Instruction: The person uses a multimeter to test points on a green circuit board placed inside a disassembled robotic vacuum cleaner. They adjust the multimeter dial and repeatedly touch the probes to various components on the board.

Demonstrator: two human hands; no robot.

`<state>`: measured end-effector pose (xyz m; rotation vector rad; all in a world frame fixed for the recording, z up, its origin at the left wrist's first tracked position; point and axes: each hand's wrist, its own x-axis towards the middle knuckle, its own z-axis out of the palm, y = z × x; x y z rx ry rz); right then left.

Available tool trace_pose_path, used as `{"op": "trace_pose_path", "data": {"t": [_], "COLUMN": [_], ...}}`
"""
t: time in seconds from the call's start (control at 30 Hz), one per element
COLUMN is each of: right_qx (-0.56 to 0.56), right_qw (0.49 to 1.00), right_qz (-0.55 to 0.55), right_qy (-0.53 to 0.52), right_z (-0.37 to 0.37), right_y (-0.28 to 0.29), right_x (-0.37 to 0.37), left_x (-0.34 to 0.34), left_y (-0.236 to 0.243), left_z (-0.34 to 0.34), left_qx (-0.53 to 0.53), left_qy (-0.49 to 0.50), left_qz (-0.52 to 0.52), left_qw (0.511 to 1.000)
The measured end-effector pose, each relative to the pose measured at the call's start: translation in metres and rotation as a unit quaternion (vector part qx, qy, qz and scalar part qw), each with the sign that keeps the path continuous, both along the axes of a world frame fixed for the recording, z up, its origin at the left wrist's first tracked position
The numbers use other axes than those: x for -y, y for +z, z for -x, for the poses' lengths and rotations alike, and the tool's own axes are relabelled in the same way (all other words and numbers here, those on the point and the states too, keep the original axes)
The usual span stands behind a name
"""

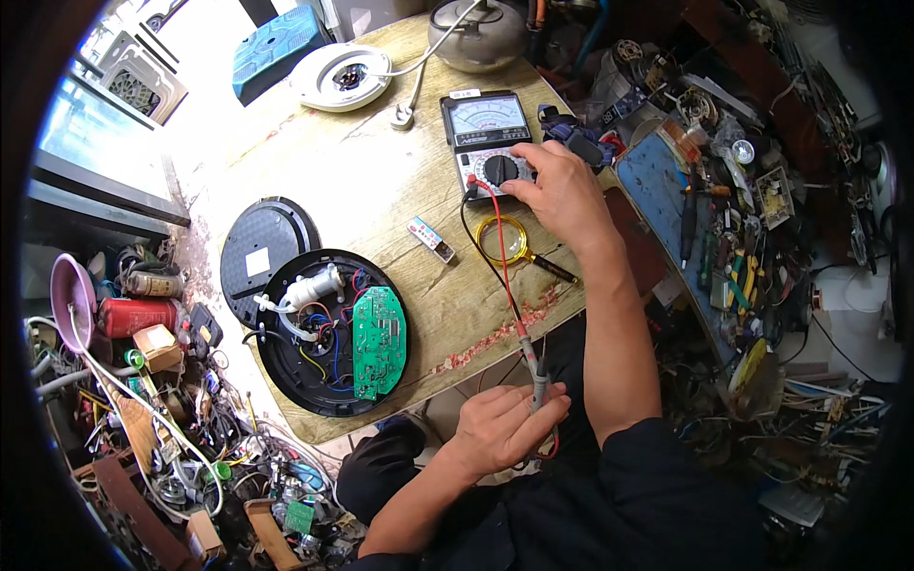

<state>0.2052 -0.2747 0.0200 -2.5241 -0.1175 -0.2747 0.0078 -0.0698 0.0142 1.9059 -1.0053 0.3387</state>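
My right hand (560,195) is at the analog multimeter (468,160), its thumb and fingertips curled around the black dial (501,170). In my left hand (505,425), closed near the table's front edge, are the grey test probes (538,381). A red and a black test lead (501,224) run from the probes up to the meter. Under the leads lies a yellow-rimmed magnifying glass (502,240) with a dark handle. Left of it sits an opened round black appliance base (271,359) holding a green circuit board (380,344), a white pump-like part and coloured wires.
A small box (431,239) lies mid-table. Behind stand a white round part with a cord (314,81), a blue plastic stool (276,52) and a metal kettle (476,43). Tools crowd a blue board (657,190) at right. Scrap wires and parts (276,466) pile up lower left.
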Motion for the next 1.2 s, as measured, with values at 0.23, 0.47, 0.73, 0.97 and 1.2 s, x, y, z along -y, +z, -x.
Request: {"op": "trace_pose_path", "data": {"t": [0.23, 0.47, 0.73, 0.97, 1.2], "right_qx": [-0.008, -0.018, -0.057, -0.066, -0.062], "right_qw": [0.999, 0.997, 0.994, 0.994, 0.993], "right_qz": [0.041, 0.052, 0.07, 0.072, 0.069], "right_qy": [-0.019, -0.048, -0.053, -0.058, -0.069], "right_z": [-0.001, -0.001, -0.002, -0.004, -0.006], "right_y": [0.002, 0.003, 0.005, 0.004, 0.0], "right_x": [-0.005, -0.012, -0.016, -0.023, -0.029], "left_x": [-0.004, -0.009, -0.01, -0.011, -0.008], "left_y": [0.001, 0.003, 0.003, 0.0, 0.006], "left_z": [0.002, 0.003, 0.003, 0.005, 0.001], "left_qx": [-0.006, -0.003, -0.001, 0.002, -0.002], "left_qy": [0.007, 0.013, 0.018, 0.022, 0.012], "left_qz": [0.0, -0.003, -0.01, -0.016, -0.001], "left_qw": [1.0, 1.0, 1.0, 1.0, 1.0]}}
